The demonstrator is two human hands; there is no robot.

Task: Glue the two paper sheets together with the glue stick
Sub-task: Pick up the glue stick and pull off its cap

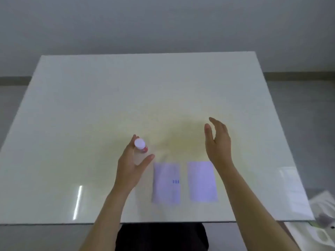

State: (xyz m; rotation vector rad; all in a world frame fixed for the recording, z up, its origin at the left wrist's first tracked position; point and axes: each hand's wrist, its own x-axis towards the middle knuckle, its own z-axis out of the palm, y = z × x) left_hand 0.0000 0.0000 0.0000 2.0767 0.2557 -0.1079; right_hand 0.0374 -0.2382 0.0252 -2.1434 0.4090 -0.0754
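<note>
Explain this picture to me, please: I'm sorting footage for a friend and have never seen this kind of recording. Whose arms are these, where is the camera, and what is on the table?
There is no machine here. The single picture comes from a camera worn on a person's head, looking forward and down, so the two bare arms are the wearer's own. The left hand holds a glue stick with a white cap, its fingers curled loosely around it. The right hand is raised above the table, open and holding nothing. On the glossy white table two pale paper sheets lie flat side by side, not touching: the left sheet carries a small blue mark, the right sheet looks blank.
</note>
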